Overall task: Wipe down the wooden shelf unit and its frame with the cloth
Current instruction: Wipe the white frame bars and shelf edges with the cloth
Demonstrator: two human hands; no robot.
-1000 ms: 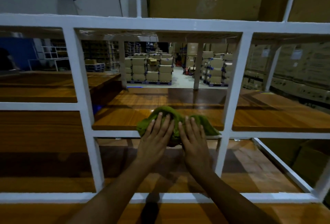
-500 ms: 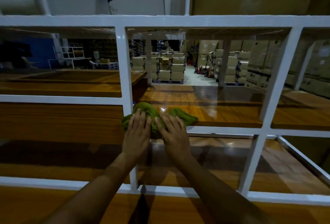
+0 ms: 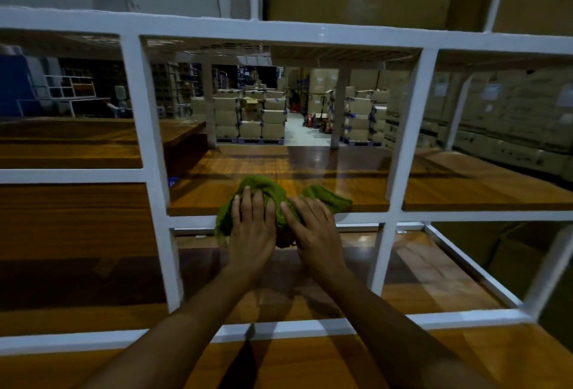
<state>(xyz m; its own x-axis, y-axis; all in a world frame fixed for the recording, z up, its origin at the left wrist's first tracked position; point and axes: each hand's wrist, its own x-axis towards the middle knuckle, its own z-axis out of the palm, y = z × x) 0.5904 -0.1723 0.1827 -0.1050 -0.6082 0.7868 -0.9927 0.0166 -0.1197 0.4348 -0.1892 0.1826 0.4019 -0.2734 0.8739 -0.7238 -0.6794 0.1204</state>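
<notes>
Pressing down side by side, the left hand (image 3: 252, 230) and the right hand (image 3: 313, 233) lie across the front rail (image 3: 192, 220) of the white frame, the crossbar that carries the middle shelf board (image 3: 217, 193). Both forearms come up from below the rail, passing over the lower board (image 3: 418, 274). Neither hand grips. The fingers are laid out nearly straight, only lightly arched over the bunched fabric, so palms and fingers bear on it rather than closing round it. That flat, two-handed hold looks chosen to spread pressure and push the cloth (image 3: 263, 187) along the rail and the board's edge together.

The cloth straddles the rail. Its bulk sits just above the rail on the board's front lip, under the fingertips. One fold hangs below the rail beside the left hand, and a loose end pokes out along the lip past the right hand. It is a green, coarse-looking rag, thick and crumpled, dull in the dim light.

Behind the rail the board runs back glossy and orange-brown. Well beyond the rail, stacked cardboard boxes (image 3: 251, 118) stand on a warehouse floor.
</notes>
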